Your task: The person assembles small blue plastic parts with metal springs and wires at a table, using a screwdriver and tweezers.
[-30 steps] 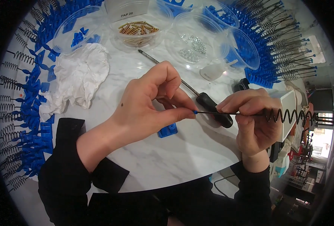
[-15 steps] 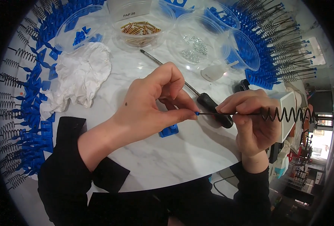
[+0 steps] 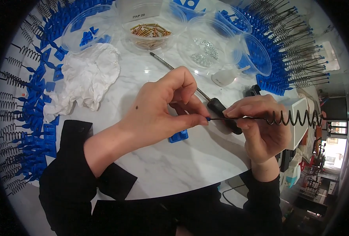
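My left hand (image 3: 158, 106) is closed in a pinch, thumb against fingertips, on a small blue plastic piece (image 3: 208, 118). From that piece a thin straight black wire runs right into my right hand (image 3: 265, 128), whose thumb and fingers grip it. Beyond those fingers the wire widens into a black coil spring (image 3: 296, 118) that sticks out to the right. Below my left thumb shows a flat blue plastic part (image 3: 178, 136); whether it lies on the table or hangs from the hand, I cannot tell. Behind the hands lies a screwdriver (image 3: 217, 107) with a black handle.
Clear tubs along the back hold brass-coloured screws (image 3: 151, 31), metal nuts (image 3: 206, 53) and blue parts (image 3: 88, 35). Crumpled white paper (image 3: 90, 74) lies at left. Blue pieces with springs (image 3: 34, 94) line the left edge, and more stand at far right (image 3: 276, 70).
The view has shifted slightly, so the table things appear a little further right. My right hand and the spring have come slightly closer to my left hand. Both grips stay the same.
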### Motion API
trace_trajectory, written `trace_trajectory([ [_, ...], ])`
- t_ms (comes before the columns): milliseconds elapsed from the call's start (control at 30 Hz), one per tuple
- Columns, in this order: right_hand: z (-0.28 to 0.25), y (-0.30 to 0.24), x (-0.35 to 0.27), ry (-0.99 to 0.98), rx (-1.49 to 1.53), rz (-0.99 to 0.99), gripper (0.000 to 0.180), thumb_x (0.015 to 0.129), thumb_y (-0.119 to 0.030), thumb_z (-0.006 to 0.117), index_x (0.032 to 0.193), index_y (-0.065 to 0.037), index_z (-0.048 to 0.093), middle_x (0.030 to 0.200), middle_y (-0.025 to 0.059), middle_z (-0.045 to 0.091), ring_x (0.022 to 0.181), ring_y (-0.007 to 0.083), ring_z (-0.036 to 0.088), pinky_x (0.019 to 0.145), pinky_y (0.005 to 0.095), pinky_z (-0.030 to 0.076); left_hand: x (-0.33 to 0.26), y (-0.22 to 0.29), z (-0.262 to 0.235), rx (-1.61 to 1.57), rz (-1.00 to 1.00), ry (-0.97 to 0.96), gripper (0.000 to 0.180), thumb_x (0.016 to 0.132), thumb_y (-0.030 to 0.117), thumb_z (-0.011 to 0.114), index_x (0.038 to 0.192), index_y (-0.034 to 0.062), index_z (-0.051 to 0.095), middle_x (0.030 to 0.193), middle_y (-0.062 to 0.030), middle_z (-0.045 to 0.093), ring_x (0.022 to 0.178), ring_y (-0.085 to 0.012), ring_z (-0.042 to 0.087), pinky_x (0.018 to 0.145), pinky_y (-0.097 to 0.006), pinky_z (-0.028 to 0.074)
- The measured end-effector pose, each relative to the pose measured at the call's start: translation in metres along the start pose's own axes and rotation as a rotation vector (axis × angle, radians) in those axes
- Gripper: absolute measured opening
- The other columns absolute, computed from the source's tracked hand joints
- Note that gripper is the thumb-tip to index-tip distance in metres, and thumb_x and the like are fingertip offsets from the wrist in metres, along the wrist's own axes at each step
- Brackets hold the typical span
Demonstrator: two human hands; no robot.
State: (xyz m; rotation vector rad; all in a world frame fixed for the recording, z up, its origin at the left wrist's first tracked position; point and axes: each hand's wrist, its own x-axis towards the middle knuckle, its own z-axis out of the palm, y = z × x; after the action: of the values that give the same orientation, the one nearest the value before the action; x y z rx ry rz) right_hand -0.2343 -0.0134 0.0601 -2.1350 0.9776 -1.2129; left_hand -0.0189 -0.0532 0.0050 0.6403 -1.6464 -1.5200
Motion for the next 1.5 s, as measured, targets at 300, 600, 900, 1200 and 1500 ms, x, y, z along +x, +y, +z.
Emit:
trace_trajectory([
  [300,-0.0018,0.0023,0.0000,0.065,0.099,-0.047,0.030,0.074,0.010,0.072,0.100,0.006,0.058,0.091,0.0163,0.068,0.083,0.0237,0.065,0.072,0.0288,0.048,-0.0003,0.0014,-0.0019,0.010,-0.025,0.002,0.047,0.079,-0.006,0.072,0.086,0.0117,0.029,0.087,-0.0157,0.071,0.084,-0.0127,0.068,0.070,-0.023,0.052],
  [600,0.0006,-0.0007,-0.0009,0.055,0.092,0.016,0.029,0.075,0.011,0.070,0.100,0.006,0.058,0.091,0.0162,0.068,0.085,0.0229,0.064,0.073,0.0279,0.048,-0.0005,0.0014,-0.0010,0.007,-0.026,0.007,0.047,0.079,-0.005,0.073,0.086,0.0122,0.030,0.088,-0.0147,0.071,0.084,-0.0133,0.069,0.070,-0.023,0.052],
  [900,0.0015,0.0016,-0.0001,0.048,0.068,-0.015,0.030,0.074,0.010,0.072,0.100,0.004,0.059,0.090,0.0144,0.069,0.085,0.0226,0.064,0.072,0.0285,0.049,-0.0017,0.0015,-0.0017,0.028,-0.020,0.007,0.047,0.079,-0.004,0.073,0.086,0.0122,0.030,0.088,-0.0145,0.071,0.085,-0.0133,0.069,0.070,-0.023,0.052],
  [1200,0.0016,-0.0001,0.0003,0.030,0.023,-0.001,0.028,0.072,0.008,0.075,0.097,0.004,0.062,0.090,0.0132,0.070,0.083,0.0230,0.065,0.071,0.0290,0.049,-0.0016,0.0009,-0.0018,0.016,0.005,0.001,0.046,0.080,-0.005,0.072,0.086,0.0119,0.030,0.088,-0.0146,0.071,0.085,-0.0131,0.069,0.070,-0.023,0.053],
  [1500,0.0022,-0.0001,0.0009,-0.002,-0.015,-0.015,0.030,0.072,0.008,0.075,0.098,0.004,0.062,0.091,0.0128,0.070,0.084,0.0235,0.066,0.070,0.0301,0.050,-0.0009,0.0006,-0.0016,0.021,-0.012,0.002,0.046,0.080,-0.006,0.072,0.086,0.0114,0.030,0.087,-0.0144,0.071,0.085,-0.0131,0.069,0.069,-0.023,0.053],
])
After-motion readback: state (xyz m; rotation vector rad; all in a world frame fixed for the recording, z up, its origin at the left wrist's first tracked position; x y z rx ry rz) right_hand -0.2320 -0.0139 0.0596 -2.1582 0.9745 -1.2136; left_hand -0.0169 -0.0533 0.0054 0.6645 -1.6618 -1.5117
